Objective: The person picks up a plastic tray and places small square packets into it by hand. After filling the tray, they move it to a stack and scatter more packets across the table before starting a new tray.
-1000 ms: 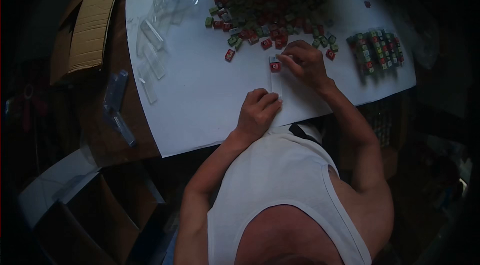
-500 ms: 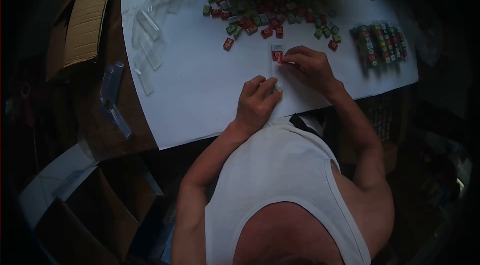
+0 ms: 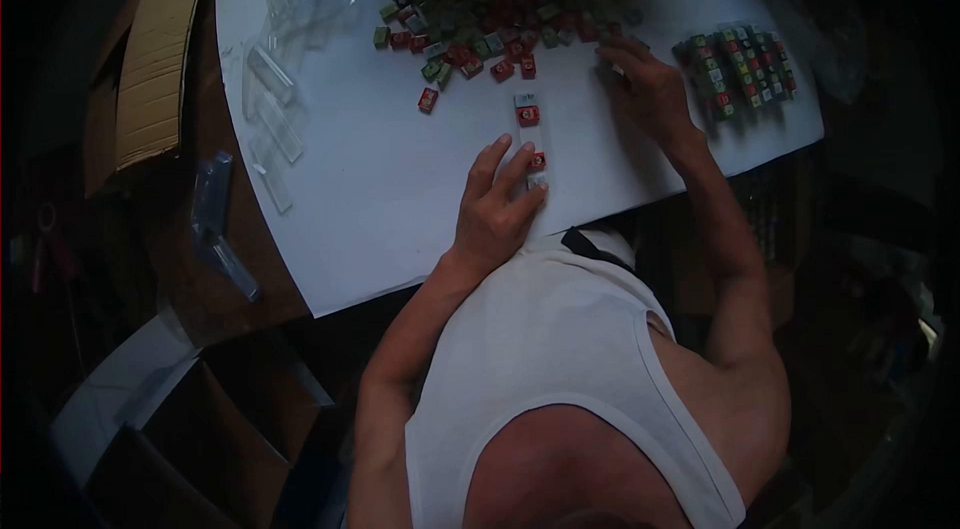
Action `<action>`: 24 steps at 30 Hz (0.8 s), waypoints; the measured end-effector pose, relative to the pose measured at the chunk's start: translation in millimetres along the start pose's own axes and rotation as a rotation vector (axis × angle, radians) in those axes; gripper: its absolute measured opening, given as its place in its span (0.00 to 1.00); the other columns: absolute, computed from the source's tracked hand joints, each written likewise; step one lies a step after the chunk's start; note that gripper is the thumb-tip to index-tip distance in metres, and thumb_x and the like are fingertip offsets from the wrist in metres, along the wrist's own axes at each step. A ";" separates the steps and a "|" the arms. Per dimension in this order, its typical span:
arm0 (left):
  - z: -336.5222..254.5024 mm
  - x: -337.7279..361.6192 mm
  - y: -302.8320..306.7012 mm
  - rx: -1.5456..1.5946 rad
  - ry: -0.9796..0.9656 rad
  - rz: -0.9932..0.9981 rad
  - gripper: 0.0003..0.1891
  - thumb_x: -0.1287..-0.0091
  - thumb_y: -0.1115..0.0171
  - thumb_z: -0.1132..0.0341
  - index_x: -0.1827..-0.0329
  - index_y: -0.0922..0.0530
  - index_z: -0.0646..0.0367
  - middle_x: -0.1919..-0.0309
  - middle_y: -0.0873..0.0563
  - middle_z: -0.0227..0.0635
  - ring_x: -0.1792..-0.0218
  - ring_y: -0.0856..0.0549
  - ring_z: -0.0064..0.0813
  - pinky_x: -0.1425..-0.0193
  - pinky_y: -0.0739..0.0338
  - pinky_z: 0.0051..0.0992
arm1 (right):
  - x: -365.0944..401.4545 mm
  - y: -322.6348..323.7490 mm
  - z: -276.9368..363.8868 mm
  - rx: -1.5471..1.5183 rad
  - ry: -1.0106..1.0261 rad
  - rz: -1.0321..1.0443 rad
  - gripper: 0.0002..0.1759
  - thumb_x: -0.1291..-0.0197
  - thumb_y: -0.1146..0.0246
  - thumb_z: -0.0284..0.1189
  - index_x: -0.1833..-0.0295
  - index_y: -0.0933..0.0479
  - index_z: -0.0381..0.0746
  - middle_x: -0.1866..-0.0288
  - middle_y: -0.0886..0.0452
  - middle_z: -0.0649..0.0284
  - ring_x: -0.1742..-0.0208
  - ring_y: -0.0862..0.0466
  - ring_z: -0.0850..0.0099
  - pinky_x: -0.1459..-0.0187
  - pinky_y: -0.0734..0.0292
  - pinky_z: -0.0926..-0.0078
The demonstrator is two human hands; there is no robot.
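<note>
Left hand [image 3: 495, 214] fingers spread flat, pinning the near end of the clear strip [image 3: 529, 134] on the white sheet [image 3: 380, 179], red blocks inside. Right hand [image 3: 650, 84] fingertips at the loose block pile [image 3: 500, 24]; its grip can't be told. Stacked blocks [image 3: 740, 69] just beside it.

Close overhead view down onto table [image 3: 400, 179]

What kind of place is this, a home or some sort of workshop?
Probably a small hand-packing workbench, though the light is dim. A white-covered table carries a loose pile of small red and green blocks, clear plastic cases and a neatly stacked batch, with cardboard cartons alongside.
</note>
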State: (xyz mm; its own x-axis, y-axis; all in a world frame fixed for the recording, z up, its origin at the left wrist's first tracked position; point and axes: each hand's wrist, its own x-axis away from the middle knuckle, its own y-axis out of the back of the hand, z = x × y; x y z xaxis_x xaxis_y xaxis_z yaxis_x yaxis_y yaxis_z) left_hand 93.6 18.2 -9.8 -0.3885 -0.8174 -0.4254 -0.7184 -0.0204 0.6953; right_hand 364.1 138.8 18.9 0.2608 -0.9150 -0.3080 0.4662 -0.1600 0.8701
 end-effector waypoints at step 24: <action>-2.1 -4.1 2.2 -0.035 -0.057 -0.001 0.13 0.38 0.27 0.70 0.50 0.12 0.62 0.43 0.10 0.35 0.37 0.17 0.45 0.29 0.23 0.46 | 24.7 -35.1 60.3 -0.440 0.260 0.150 0.08 0.40 0.22 0.26 0.57 0.13 0.38 0.55 0.11 0.59 0.59 0.07 0.65 0.60 0.09 0.71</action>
State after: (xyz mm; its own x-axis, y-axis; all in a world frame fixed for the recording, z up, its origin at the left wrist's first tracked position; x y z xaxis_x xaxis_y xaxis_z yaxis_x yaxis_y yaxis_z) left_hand 94.8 20.3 -5.3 -0.4211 -0.7829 -0.4579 -0.6985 -0.0422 0.7144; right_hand 303.2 99.5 3.9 0.5273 -0.7845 -0.3263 0.7037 0.1879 0.6853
